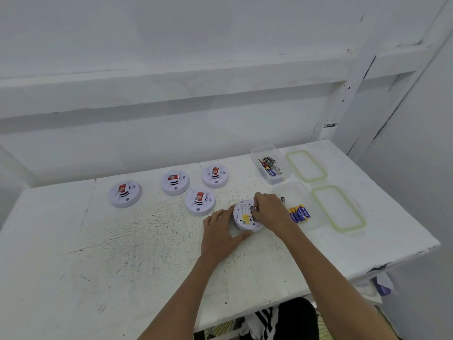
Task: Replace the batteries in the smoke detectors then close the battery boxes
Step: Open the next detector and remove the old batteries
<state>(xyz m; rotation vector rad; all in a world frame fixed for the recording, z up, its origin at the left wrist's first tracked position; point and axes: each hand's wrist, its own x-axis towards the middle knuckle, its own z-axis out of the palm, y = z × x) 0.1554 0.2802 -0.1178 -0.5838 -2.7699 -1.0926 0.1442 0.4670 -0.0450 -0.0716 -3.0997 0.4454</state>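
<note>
White table [122, 253], bearing all items. Four smoke detectors, face up with red stickers showing, set apart from the work spot, probably because they are waiting their turn or already done; which of the two cannot be told. They are the far-left detector [125, 193] at 9 o'clock of the working unit, the second detector [175, 182] at 10 o'clock, the third detector [200, 201] just beside the working unit at 10 o'clock, and the fourth detector [215, 176] at 11 o'clock. Left hand [220, 227]: palm down, with fingers and thumb cupped round the 8 o'clock rim of the overturned detector [245, 217], apparently to stop it sliding. The overturned detector lies back up near the table's middle so that its battery bay can be reached. Right hand [268, 209]: comes in from 3 o'clock, fingertips drawn together over the bay, pinching what looks like a battery [256, 207]; whether it is going in or coming out cannot be told. Near box [297, 190], clear and open, at 3 o'clock within easy reach, holds blue batteries [299, 213], likely the fresh stock. Far box [263, 150] at 1 o'clock holds mixed batteries [269, 164], probably the spent ones. Two green-edged lids, far lid [291, 165] and near lid [318, 204], lie flat at 2 and 3 o'clock beyond the boxes, clear of the work.
</note>
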